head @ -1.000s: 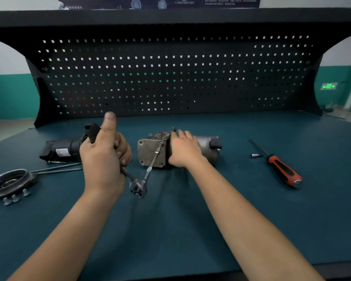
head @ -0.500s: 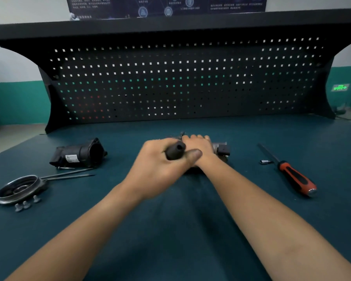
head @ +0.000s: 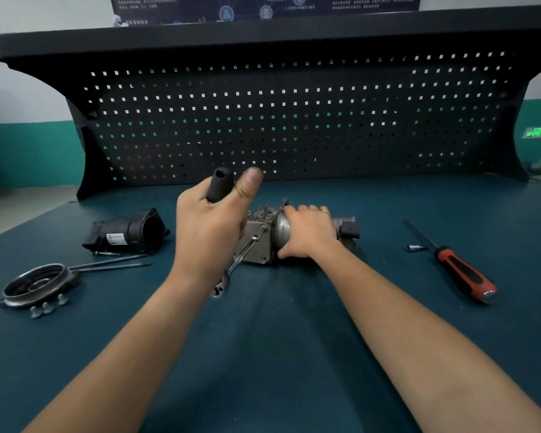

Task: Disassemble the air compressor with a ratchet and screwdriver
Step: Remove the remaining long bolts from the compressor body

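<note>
At about 8 o'clock on the dark green bench (head: 278, 354) lies a round metal ring cover (head: 36, 284) with three loose bolts (head: 47, 308) just in front of it and two long thin rods (head: 113, 264) running off toward 3 o'clock. Behind these, toward 10 o'clock, sits a black plastic housing (head: 127, 233), lying on its side.

The left hand (head: 211, 228) is closed around the black grip of the ratchet (head: 231, 267), thumb up beside the handle's end, which now points toward 12 o'clock. Half a second ago that hand lay low and across the front of the work, hiding it, with the handle end aimed toward 3 o'clock; now it has swung up and back toward the left, and the ratchet head shows at 6 o'clock below the hand, its extension reaching up to the front plate of the air compressor (head: 263, 237).

The air compressor sits at the bench's centre. The right hand (head: 308, 232) presses over its cylindrical body, fingers curled on top, much as before.

Toward 3 o'clock lie a small socket bit (head: 415, 247) and, just beside it, a red-and-black screwdriver (head: 456, 267), untouched.
</note>
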A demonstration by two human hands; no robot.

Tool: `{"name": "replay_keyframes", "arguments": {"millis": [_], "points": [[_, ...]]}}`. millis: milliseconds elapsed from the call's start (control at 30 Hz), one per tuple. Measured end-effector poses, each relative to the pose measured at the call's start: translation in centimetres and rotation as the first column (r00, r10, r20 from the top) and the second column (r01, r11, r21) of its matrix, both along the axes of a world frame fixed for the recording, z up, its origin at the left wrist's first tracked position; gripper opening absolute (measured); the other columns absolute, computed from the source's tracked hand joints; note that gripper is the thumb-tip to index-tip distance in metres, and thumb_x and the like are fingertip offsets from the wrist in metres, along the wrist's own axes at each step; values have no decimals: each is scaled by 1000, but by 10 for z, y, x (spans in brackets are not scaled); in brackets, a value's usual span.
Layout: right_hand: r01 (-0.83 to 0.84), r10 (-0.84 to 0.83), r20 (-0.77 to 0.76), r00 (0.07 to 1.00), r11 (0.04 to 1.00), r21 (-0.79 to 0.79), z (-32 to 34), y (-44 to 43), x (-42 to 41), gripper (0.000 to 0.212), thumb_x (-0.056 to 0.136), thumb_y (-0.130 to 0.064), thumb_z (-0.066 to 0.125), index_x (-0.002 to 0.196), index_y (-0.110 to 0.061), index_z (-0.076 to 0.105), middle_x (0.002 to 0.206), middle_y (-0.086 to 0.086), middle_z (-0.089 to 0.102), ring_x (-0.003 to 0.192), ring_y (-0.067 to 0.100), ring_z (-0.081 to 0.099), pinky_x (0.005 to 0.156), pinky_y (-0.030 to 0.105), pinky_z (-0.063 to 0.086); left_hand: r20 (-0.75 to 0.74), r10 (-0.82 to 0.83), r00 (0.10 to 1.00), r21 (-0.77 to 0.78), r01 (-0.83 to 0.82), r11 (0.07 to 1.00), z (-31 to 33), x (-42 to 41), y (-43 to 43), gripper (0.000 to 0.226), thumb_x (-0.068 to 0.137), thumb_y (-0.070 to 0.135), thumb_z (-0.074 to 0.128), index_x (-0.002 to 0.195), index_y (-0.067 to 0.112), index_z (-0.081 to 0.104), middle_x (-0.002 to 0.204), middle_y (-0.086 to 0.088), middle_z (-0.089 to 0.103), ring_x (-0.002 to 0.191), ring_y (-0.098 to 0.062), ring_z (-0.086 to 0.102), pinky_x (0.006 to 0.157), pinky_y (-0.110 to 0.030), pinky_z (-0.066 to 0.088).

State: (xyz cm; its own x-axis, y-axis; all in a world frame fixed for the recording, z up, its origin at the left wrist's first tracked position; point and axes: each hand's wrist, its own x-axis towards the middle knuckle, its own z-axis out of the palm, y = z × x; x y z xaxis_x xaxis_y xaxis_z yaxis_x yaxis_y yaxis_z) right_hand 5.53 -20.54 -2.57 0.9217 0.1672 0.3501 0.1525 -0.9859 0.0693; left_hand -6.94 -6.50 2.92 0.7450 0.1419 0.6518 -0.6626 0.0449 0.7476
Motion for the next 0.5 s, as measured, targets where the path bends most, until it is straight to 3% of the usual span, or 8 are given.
{"name": "replay_keyframes", "arguments": {"millis": [233,367,467,500], "points": [[-19,20,-15,1000,999,30,2,-1,0,83,59,-56,74,126,-17,44,119,8,56,115,28,47,98,38,33,1,66,998,2,-66,998,-4,-5,-4,47,70,43,66,54,17,30,44,9,27,43,-9,23,45,-24,20],[-77,78,-28,997,996,36,4,-7,4,78,58,-55,74,121,-18,47,114,7,58,110,28,49,92,36,36,20,2,1000,34,-3,999,1,-6,-8,44,64,49,66,50,22,34,42,11,29,41,-7,26,41,-20,22],[-115,118,-68,991,993,33,6,-9,2,80,62,-53,72,127,-17,45,121,7,55,116,27,47,96,37,35,26,-17,1000,45,16,999,7,-6,-10,47,68,47,67,56,17,33,42,10,31,40,-8,28,39,-20,24],[-148,156,-78,985,984,101,7,-9,0,78,65,-49,71,130,-16,44,126,6,52,119,26,46,98,38,34,25,-15,1000,41,14,999,7,-5,-10,47,71,44,67,56,16,33,41,10,31,40,-9,29,39,-20,24]]}}
